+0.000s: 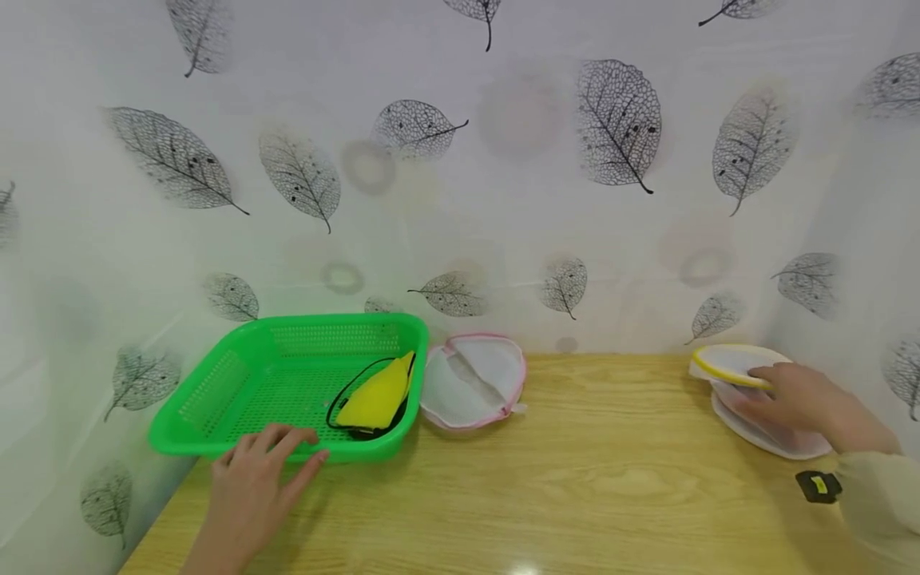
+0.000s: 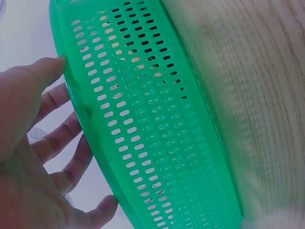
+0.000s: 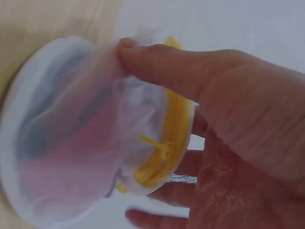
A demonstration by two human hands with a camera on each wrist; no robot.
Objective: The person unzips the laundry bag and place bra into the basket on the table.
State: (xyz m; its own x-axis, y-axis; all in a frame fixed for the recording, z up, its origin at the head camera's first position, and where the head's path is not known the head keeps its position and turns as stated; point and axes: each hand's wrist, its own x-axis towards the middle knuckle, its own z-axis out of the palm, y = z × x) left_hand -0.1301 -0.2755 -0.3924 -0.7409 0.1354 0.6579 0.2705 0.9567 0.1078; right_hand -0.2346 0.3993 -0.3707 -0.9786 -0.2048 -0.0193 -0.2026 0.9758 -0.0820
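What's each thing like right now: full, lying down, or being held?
Green basket: upright, partly filled.
Yellow item: lying inside the basket.
Pink-trimmed bag: on the table; can't tell if zipped.
Yellow-trimmed bag: something reddish inside, gripped by right hand.

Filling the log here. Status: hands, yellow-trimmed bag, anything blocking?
Left hand on green basket rim. Right hand gripping yellow-trimmed mesh bag. Nothing visibly blocking either.

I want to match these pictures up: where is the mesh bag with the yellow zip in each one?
Head: the mesh bag is at far right, in the right hand.
Left wrist: not in it.
Right wrist: left to centre, between thumb and fingers.
Shared landmark: wooden tabletop, at bottom, right and upper left respectively.
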